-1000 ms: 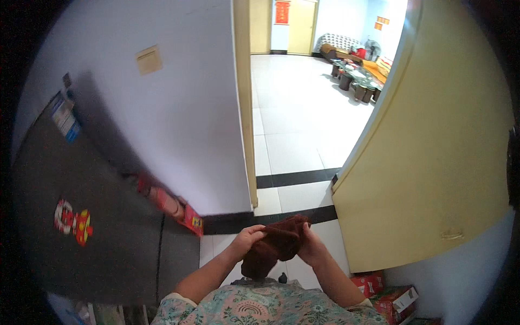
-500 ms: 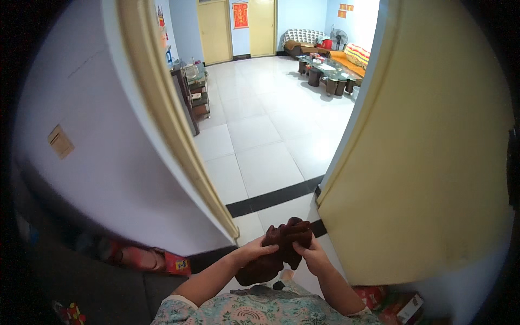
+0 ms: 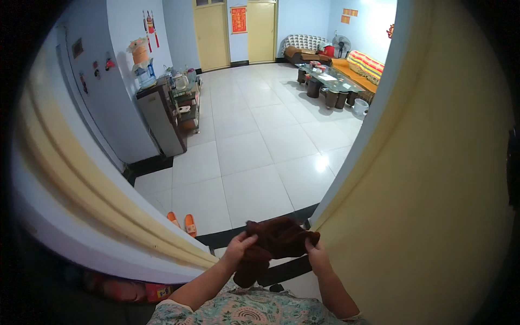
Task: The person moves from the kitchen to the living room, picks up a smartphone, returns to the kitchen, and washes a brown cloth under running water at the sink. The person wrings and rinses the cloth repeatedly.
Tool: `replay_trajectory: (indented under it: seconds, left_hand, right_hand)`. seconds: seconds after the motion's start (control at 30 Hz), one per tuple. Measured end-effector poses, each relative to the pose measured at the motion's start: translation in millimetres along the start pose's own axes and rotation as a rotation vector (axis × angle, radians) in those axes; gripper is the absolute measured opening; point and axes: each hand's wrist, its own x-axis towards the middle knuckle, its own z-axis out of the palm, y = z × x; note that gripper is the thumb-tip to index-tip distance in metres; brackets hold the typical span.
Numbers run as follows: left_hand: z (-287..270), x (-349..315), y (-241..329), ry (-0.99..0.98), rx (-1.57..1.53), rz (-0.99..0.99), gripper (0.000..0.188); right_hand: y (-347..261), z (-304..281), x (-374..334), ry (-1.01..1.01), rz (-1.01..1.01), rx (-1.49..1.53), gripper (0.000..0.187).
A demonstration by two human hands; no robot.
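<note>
A soft dark brown cloth (image 3: 279,238) is stretched between my two hands in front of my body. Its exact kind I cannot make out. My left hand (image 3: 238,252) pinches its left side, thumb on top. At the right corner, my right hand (image 3: 318,257) grips the edge between thumb and fingers. Part of the fabric hangs in a bunched fold below my left hand.
I stand in a doorway, between the frame (image 3: 92,189) and a yellow door (image 3: 428,179). Orange slippers (image 3: 189,225) lie on the tiled floor beyond. Farther off are a water dispenser (image 3: 161,116), a glass-topped coffee table (image 3: 330,79), a sofa (image 3: 355,70) and a bin (image 3: 361,106).
I have moved forward into the doorway, and more of the room shows at the left. My hands have moved apart, spreading the bunched cloth wider.
</note>
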Motion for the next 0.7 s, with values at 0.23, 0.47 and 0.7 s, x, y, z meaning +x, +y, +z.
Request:
replay_trajectory:
  seconds: [0.23,0.47,0.7]
  left_hand:
    - [-45,122,95,0.085,-0.29,-0.011,0.026]
    - [-52,260,197,-0.039,-0.065,-0.096,0.045]
    - [-93,426,204,-0.084,0.419,-0.128,0.039]
  right_hand:
    - [-38,0,149,-0.057,0.073,0.39,0.029]
    - [-95,20,313,-0.113,0.248,0.546,0.03]
    - [-122,8,421,0.036,0.275,0.544,0.03]
